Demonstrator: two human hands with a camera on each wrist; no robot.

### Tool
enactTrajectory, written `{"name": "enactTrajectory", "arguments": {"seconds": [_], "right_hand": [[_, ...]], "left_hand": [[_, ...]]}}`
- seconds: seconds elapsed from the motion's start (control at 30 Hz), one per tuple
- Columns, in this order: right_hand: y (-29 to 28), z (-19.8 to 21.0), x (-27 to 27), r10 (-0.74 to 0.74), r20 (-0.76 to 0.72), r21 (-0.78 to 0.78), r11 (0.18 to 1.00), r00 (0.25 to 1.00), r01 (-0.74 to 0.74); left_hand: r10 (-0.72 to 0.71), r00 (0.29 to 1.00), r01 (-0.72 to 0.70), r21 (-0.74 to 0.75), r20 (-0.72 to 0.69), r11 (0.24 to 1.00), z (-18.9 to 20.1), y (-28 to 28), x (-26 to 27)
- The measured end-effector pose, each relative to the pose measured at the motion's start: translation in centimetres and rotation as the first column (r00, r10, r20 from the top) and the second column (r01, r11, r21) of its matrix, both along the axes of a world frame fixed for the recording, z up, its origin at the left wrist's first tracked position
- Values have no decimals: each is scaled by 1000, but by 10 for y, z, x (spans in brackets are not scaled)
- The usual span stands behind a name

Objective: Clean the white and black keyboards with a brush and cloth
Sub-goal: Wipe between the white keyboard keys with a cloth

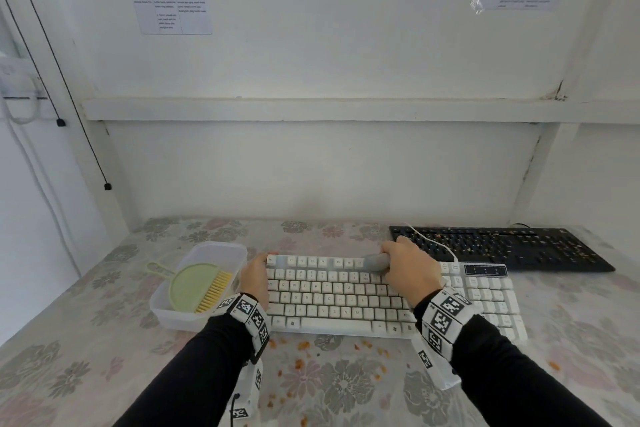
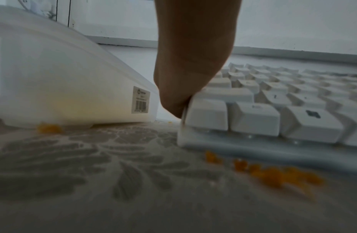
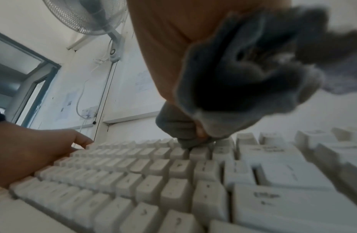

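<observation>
Head view, clock read from the person's seat: things run from nine o'clock to three o'clock.

Tub at ten o'clock: translucent plastic tub holds the pale green half-round brush with yellow bristles, handle toward the far left, bristles toward the keyboard; parked within reach, I judge, for the brushing step.

Left hand at eleven o'clock: left hand lies against the left end of the white plastic keyboard, between it and the tub. In the left wrist view the hand's edge presses the keyboard's end wall. Fingers reach along the far corner; how tightly they curl I cannot tell. Likely purpose: bracing the board against the wiping.

White keyboard at twelve o'clock: flat on the floral tablecloth, long axis left to right, space bar toward the person, cable leading off toward one o'clock.

Crumbs at six o'clock: orange crumbs scattered on the cloth before the near edge.

Right hand at one o'clock: right hand grips a bunched grey cloth, fingers curled round it, the wad pressed onto the top key rows.

Black keyboard at two o'clock: black plastic keyboard lies behind and right, same left-to-right axis, crumbs on its keys, apparently not yet cleaned.
</observation>
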State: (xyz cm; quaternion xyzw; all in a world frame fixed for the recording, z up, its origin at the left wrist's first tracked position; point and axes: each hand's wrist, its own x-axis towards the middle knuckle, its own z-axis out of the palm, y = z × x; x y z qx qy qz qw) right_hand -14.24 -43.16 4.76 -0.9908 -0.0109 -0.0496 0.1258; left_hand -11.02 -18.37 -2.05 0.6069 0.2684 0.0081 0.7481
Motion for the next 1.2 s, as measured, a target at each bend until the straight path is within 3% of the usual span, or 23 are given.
{"name": "enactTrajectory", "arguments": {"seconds": [0.23,0.37,0.5,0.8,1.03,1.2], "right_hand": [[-5,9,-6,-110,-35,-27,994,993,109],[3,3,-4,68,51,118,990,996,-73],[8,-3,-1,147,62,119,981,987,-153],[-61,1,-5,-97,-17,48,994,995,98],[-114,7,-16,-310,-15,47,950,951,310],[-100,9,-20,-258,14,88,963,966,256]], "left_hand": [[12,1000,-12,3,7,1000,3,-3,-2],[17,999,-18,17,30,1000,3,-4,-3],[27,999,-29,35,47,999,2,-5,-2],[27,997,-29,34,67,999,1,-5,-2],[25,996,-31,68,83,997,1,-7,-4],[44,996,-50,74,75,996,1,-7,-4]]}}
